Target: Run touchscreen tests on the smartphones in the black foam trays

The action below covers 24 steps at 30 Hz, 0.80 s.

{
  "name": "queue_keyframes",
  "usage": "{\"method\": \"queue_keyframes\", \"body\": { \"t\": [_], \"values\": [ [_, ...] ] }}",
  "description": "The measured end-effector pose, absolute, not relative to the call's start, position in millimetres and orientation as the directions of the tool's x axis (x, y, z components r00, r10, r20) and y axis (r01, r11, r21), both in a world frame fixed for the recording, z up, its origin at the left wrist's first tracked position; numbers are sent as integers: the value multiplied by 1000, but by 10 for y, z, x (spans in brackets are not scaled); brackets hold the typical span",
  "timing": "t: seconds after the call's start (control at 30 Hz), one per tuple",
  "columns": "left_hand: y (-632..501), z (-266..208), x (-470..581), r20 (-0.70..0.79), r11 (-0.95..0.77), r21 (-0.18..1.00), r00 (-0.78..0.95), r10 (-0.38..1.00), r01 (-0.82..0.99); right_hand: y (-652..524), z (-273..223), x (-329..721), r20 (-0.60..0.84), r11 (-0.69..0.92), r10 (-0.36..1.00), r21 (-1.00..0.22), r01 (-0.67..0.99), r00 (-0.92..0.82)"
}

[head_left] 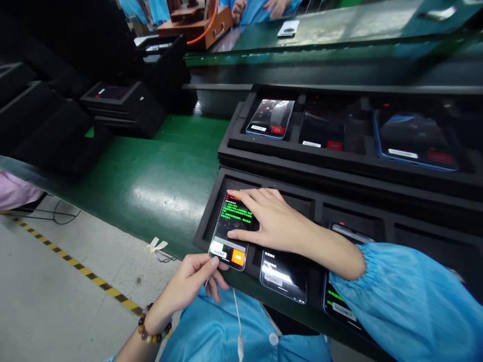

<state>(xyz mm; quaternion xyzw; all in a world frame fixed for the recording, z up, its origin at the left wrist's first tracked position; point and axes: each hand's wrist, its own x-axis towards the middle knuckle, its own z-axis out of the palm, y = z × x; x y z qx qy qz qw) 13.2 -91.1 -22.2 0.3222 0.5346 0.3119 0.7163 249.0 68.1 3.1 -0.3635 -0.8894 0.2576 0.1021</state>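
Observation:
A lit smartphone (pixel 236 221) with green and red text and an orange button lies tilted at the left end of a black foam tray (pixel 206 234). At its lower left corner, my left hand (pixel 198 276) has its thumb on the edge and fingers curled beneath. A thin white cable (pixel 237 314) with a small inline piece hangs just below; whether it joins the phone is hidden. My right hand (pixel 273 221) reaches across from the right, fingers stretched over the phone's upper part, thumb over the screen. Beside it are a second smartphone (pixel 285 276) and a third smartphone (pixel 343 309), partly under my sleeve.
Behind stands another black tray (pixel 236 143) holding several phones, one a lit phone (pixel 270 118). Stacked black trays (pixel 124 108) are on the green bench (pixel 169 171) at left. Across the bench, a co-worker's hands (pixel 277 7) show near a wooden box (pixel 219 30).

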Motion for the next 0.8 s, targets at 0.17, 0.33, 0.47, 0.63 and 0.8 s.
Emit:
{"method": "queue_keyframes", "body": {
  "t": [0.17, 0.33, 0.47, 0.63, 0.8],
  "values": [
    [-911, -247, 133, -560, 592, 800, 230, 796, -99, 648, 0, 2568, 34, 622, 688, -543, 565, -725],
    [-908, -261, 133, -563, 596, 796, 235, 792, -103, 660, -2, 2577, 52, 626, 691, -542, 561, -721],
    [-909, -256, 137, -562, 595, 798, 238, 792, -94, 642, 86, 2568, 157, 706, 605, -559, 435, -780],
    [-918, -284, 143, -542, 581, 806, 253, 802, -113, 476, 172, 2508, 285, 843, 392, -492, 217, -875],
    [-923, -318, 150, -539, 578, 807, 252, 804, -119, 294, 175, 2452, 290, 899, 287, -410, 152, -913]
  ]
}}
